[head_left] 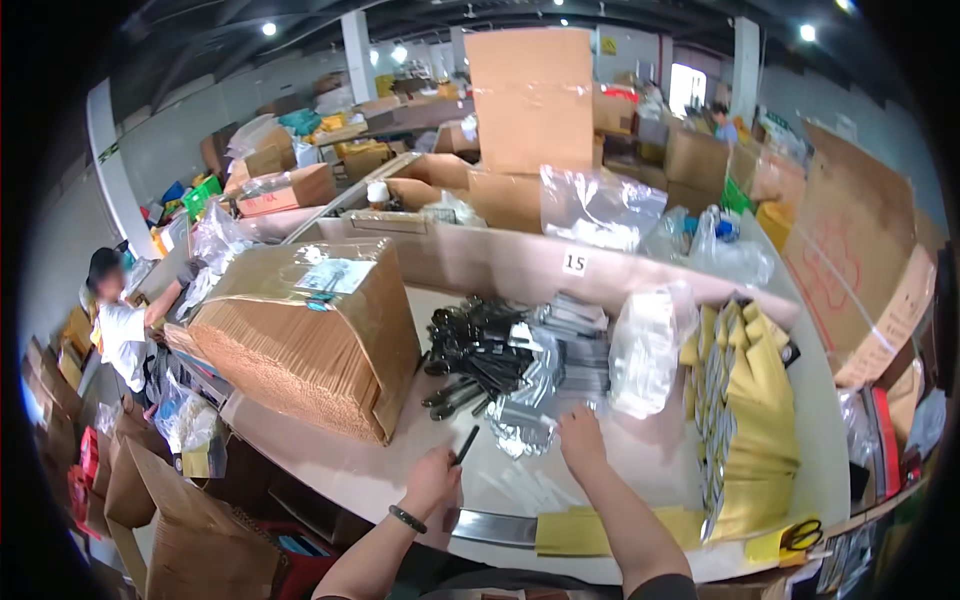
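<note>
Left hand [432,480]: grasping a black stick [466,446] low on its length, above the near part of the counter [400,455], tip slanting far and right; probably held this way to leave most of the stick free. Right hand [581,440]: curled, just right of the nearest silver packets [520,415], by the near end of the grey packets [583,350]; cannot tell whether pinching something or merely touching.

Middle of counter: black handles [470,335] in a loose heap, running into the silver packets at the right. Likely kept central for a short reach from both sides. Farther right: clear bags [652,350] in a bundle, then yellow envelopes [755,420] overlapped in a long pile, apparently for easy separating. At left: a bulky cardboard stack [300,330], presumably set aside to spare the middle. At the near right corner: scissors [802,536], seemingly parked clear of the hands, yet reachable.
</note>
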